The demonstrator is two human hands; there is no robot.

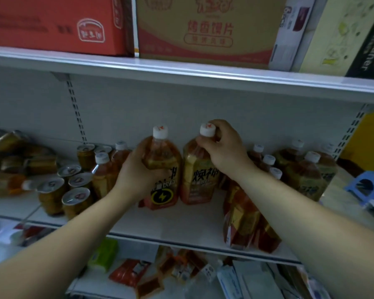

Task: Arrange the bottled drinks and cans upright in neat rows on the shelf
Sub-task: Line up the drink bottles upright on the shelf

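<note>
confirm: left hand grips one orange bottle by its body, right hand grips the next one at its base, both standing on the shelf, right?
No. In the head view the right hand holds its bottle at the neck, under the white cap, not the base. The left hand does grip the other bottle by its body; both stand on the shelf.

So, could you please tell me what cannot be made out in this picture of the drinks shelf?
Head view only:
- Left bottle: upper label covered by the left hand.
- Right bottle: neck hidden by the right hand.
- Front-right bottles: tops hidden behind the right forearm.
- Lying bottles at far left: blurred, cut by the edge.
- Can lids: print too blurred to read.
</note>
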